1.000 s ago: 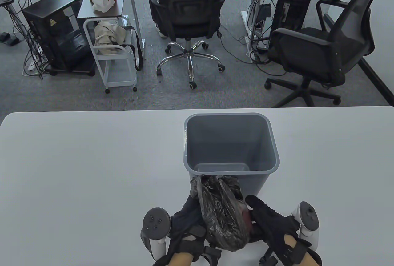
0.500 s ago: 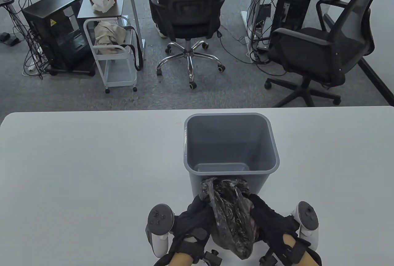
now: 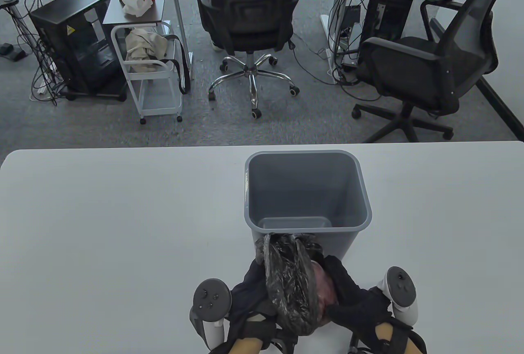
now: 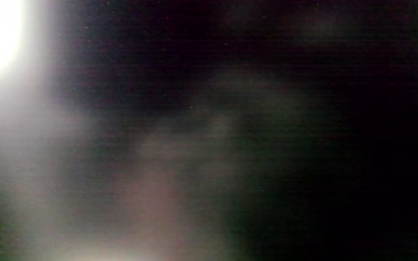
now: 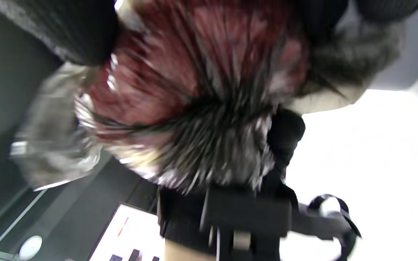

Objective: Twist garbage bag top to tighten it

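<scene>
Since half a second ago, the black garbage bag [image 3: 291,284] rolled left, showing red inside. Both hands gripped it at the bottom middle of the frame, left hand [image 3: 249,300] and right hand [image 3: 354,302]. Hard twisting could rip the thin plastic.

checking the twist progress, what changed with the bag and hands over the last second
The garbage bag turned between the hands: its bottom swung from lower right back toward the middle, and reddish contents now show on its right side. The right hand moved up along the bag; the left hand shifted slightly. Both hold the bag throughout. The grey bin and table stayed put.
</scene>
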Demonstrator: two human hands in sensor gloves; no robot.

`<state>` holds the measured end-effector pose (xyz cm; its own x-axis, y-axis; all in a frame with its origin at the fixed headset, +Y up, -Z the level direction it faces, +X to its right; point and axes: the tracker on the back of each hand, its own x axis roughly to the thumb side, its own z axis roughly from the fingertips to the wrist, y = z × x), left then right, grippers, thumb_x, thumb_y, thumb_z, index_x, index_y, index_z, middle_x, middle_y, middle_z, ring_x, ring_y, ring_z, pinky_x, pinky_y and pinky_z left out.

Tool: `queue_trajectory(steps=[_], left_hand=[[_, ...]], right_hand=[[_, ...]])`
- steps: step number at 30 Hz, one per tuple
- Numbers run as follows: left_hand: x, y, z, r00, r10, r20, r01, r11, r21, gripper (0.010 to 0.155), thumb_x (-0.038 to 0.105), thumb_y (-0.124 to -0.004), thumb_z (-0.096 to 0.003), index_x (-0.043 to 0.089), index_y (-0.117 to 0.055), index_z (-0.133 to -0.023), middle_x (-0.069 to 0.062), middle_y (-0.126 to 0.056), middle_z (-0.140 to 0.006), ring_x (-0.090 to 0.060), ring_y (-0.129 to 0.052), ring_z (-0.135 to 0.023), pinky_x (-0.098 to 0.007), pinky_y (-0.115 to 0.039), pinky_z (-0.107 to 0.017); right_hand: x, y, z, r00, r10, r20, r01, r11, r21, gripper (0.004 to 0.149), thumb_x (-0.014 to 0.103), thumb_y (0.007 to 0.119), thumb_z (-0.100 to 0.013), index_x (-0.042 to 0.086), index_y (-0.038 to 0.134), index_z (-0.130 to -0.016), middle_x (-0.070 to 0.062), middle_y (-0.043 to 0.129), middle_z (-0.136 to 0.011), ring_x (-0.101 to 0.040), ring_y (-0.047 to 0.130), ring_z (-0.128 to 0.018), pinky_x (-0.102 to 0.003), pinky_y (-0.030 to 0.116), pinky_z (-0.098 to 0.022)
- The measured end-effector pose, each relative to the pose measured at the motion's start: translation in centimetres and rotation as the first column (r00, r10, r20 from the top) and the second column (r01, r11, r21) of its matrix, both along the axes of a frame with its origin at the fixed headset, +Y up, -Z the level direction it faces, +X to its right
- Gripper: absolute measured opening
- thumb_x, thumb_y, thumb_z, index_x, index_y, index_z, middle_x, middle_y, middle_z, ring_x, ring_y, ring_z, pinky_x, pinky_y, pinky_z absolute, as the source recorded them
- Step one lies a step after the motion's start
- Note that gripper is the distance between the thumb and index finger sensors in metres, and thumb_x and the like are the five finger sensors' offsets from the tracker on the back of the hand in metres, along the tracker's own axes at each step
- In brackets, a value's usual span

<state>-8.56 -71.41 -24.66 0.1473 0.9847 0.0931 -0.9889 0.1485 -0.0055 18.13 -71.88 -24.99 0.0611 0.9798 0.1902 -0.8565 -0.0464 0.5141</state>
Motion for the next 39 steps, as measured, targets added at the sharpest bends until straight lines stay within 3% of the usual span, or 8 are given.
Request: queue_trajectory(steps=[3, 8, 16, 19, 21, 26, 35, 39], left_hand=[[0.1, 0.1, -0.4, 0.988, 0.104, 0.113, -0.103, 0.995, -0.016, 0.052, 0.054, -0.074, -0.0513, 0.032, -0.079, -0.098, -0.007, -0.074, -0.104, -0.037, -0.084, -0.085, -0.054, -0.081, -0.048], [-0.3, 0.5, -0.2, 0.999, -0.003, 0.046, 0.002, 1.0, 0.018, 0.05, 0.052, -0.076, -0.0507, 0.028, -0.083, -0.095, -0.008, -0.095, -0.086, -0.028, -0.108, -0.05, -0.04, -0.093, -0.022], [-1.3, 0.6, -0.1, 0.994, -0.082, -0.072, 0.083, 0.997, 0.005, 0.049, 0.05, -0.075, -0.0507, 0.027, -0.082, -0.094, -0.007, -0.096, -0.082, -0.022, -0.111, -0.038, -0.035, -0.094, -0.014], [-1.1, 0.5, -0.1, 0.998, -0.048, -0.032, 0.048, 0.999, -0.003, 0.049, 0.051, -0.075, -0.0506, 0.028, -0.083, -0.094, -0.007, -0.097, -0.08, -0.021, -0.111, -0.036, -0.034, -0.094, -0.013], [-0.9, 0.7, -0.2, 0.998, -0.054, 0.029, 0.053, 0.998, 0.02, 0.05, 0.053, -0.073, -0.0511, 0.031, -0.082, -0.095, -0.004, -0.095, -0.083, -0.024, -0.108, -0.043, -0.035, -0.093, -0.018], [-0.2, 0.8, -0.6, 0.985, 0.014, 0.175, -0.017, 1.0, 0.017, 0.049, 0.05, -0.074, -0.0514, 0.033, -0.08, -0.097, -0.005, -0.076, -0.104, -0.036, -0.084, -0.086, -0.055, -0.08, -0.051], [-0.6, 0.4, -0.3, 0.999, 0.011, 0.03, -0.011, 1.0, 0.005, 0.049, 0.048, -0.074, -0.051, 0.027, -0.082, -0.094, -0.007, -0.095, -0.084, -0.025, -0.11, -0.044, -0.038, -0.094, -0.019], [-0.1, 0.3, -0.6, 0.982, 0.099, 0.159, -0.098, 0.995, -0.013, 0.048, 0.051, -0.074, -0.0514, 0.035, -0.08, -0.097, -0.003, -0.071, -0.107, -0.033, -0.078, -0.091, -0.053, -0.078, -0.053]], right_hand=[[0.7, -0.7, -0.2, 0.995, -0.049, 0.088, 0.057, 0.994, -0.091, 0.092, 0.062, 0.068, -0.048, 0.002, 0.02, -0.099, -0.035, 0.049, -0.094, -0.056, 0.085, -0.065, -0.06, 0.079, -0.042], [0.9, -1.4, -0.1, 0.991, -0.098, 0.094, 0.115, 0.973, -0.199, 0.087, 0.063, 0.062, -0.048, -0.002, 0.033, -0.099, -0.037, 0.063, -0.086, -0.051, 0.096, -0.053, -0.056, 0.086, -0.033], [0.0, 0.5, 0.2, 0.998, 0.008, -0.059, -0.007, 1.0, 0.012, 0.107, 0.07, 0.078, -0.041, 0.007, 0.017, -0.102, -0.031, 0.026, -0.101, -0.062, 0.046, -0.086, -0.076, 0.048, -0.054], [0.2, 0.7, 0.1, 0.995, 0.086, 0.059, -0.09, 0.993, 0.07, 0.099, 0.062, 0.078, -0.043, 0.005, 0.022, -0.102, -0.03, 0.038, -0.1, -0.054, 0.067, -0.081, -0.069, 0.063, -0.052], [0.6, 0.1, 0.0, 0.99, 0.004, 0.141, -0.003, 1.0, -0.011, 0.088, 0.058, 0.071, -0.047, 0.001, 0.029, -0.099, -0.032, 0.056, -0.092, -0.046, 0.091, -0.064, -0.059, 0.079, -0.043], [1.3, -1.0, -0.2, 0.985, -0.062, 0.163, 0.087, 0.985, -0.15, 0.084, 0.056, 0.069, -0.048, -0.004, 0.037, -0.097, -0.035, 0.072, -0.081, -0.043, 0.101, -0.048, -0.056, 0.085, -0.032], [0.5, 0.3, 0.0, 0.998, -0.009, 0.06, 0.008, 1.0, 0.015, 0.1, 0.066, 0.075, -0.044, 0.006, 0.02, -0.102, -0.031, 0.037, -0.1, -0.056, 0.063, -0.082, -0.07, 0.061, -0.052], [0.9, -0.2, 0.0, 0.98, -0.042, 0.193, 0.055, 0.996, -0.065, 0.092, 0.061, 0.072, -0.045, -0.002, 0.029, -0.098, -0.034, 0.064, -0.087, -0.05, 0.09, -0.061, -0.059, 0.08, -0.04]])
